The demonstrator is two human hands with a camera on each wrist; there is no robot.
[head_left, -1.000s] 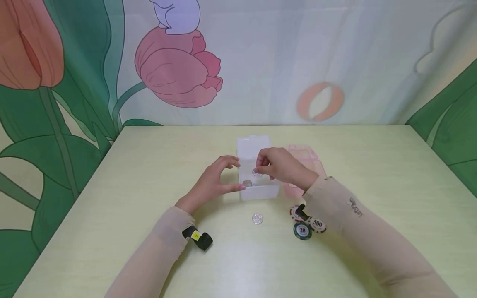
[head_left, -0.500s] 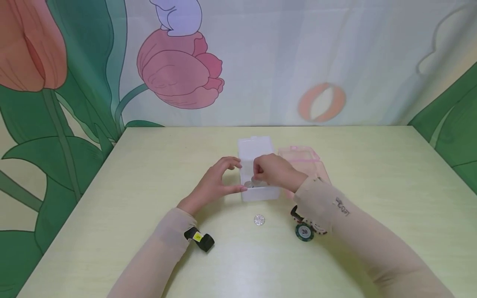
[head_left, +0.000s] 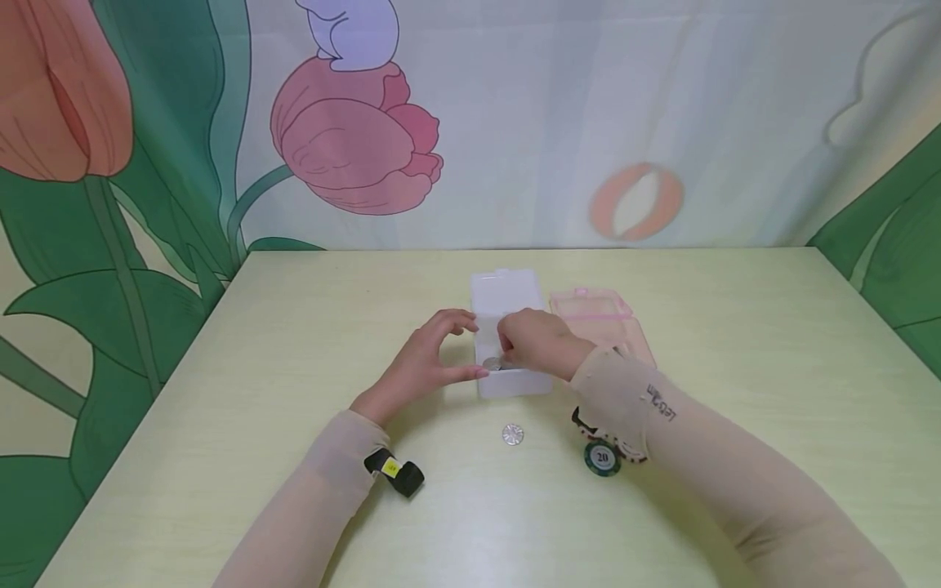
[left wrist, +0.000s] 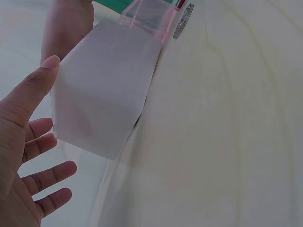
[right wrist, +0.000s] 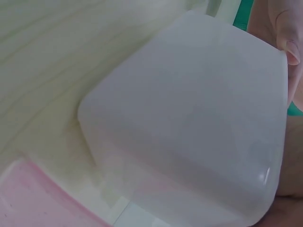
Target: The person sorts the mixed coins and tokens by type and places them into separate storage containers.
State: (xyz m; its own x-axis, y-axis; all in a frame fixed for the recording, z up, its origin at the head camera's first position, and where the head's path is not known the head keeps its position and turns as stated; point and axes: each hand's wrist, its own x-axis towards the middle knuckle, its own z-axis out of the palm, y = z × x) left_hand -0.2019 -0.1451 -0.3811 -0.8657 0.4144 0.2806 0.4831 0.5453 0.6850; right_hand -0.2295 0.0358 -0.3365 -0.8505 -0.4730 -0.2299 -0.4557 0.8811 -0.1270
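An open white plastic box stands mid-table, its lid tipped back. My left hand holds the box's left end, thumb on the near rim and fingers toward the hinge. In the left wrist view that thumb lies on the rim of the box. My right hand reaches into the box with curled fingers, a bit of silver coin showing at its mostly hidden fingertips. Beside them a second silver coin lies inside. Another silver coin lies on the table in front.
A pink translucent box sits open to the right, partly behind my right hand and sleeve. Near the right sleeve lie several poker chips, one green and marked 20, others partly covered. A printed curtain hangs behind the table.
My right hand has lowered the coin from above the box down into it, and its forearm has shifted left over the chips. The left hand keeps its place on the box.
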